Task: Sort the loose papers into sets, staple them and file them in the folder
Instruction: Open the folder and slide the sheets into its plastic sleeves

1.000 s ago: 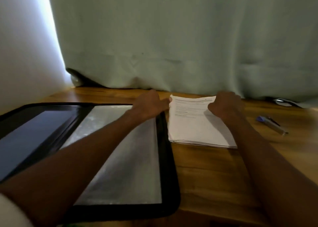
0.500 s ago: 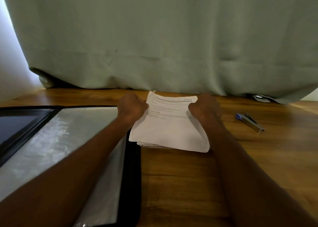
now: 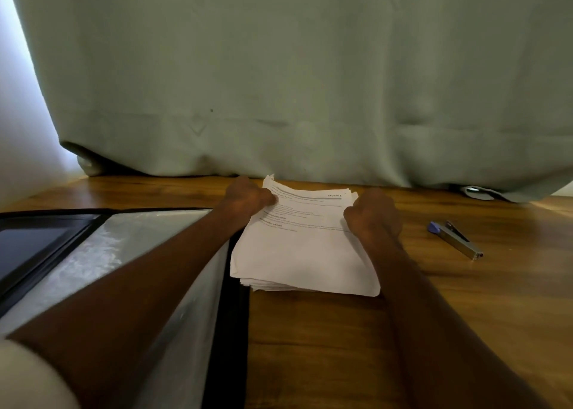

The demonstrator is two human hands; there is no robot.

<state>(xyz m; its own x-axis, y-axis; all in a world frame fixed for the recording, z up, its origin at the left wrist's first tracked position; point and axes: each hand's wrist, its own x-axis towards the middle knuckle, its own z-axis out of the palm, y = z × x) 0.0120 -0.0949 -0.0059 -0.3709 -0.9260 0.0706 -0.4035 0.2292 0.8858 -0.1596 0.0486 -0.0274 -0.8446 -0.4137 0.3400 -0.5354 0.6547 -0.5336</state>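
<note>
Far left: the folder (image 3: 102, 253) is lying open on the wooden table (image 3: 310, 346), black border, shiny clear sleeve facing up. I am seeing no stapled set inside it, only the glare on the plastic. So filing is not yet begun, as far as this view shows.

Moving right: the left hand (image 3: 245, 199) is curling round the far left corner of the paper stack (image 3: 304, 253), thumb lying on the top sheet, the corner lifting a little off the pile. The stack is sitting on the table just beside the folder's right edge, its near left corner overlapping the black border. Sheets at the near edge are fanning out unevenly, so I am reading this as one loose pile, not yet split into sets.

Further right: the right hand (image 3: 372, 219) is gripping the far right corner of the same stack, fingers curled under; I cannot tell how many sheets it is taking.

Far right: the stapler (image 3: 455, 241) is lying on the table, well apart from the stack, with nobody touching it.

Judgement: I am placing this at the very start. Sorting is only being taken in hand; stapling and filing are both left to do. A green curtain (image 3: 279, 83) is hanging behind everything.
</note>
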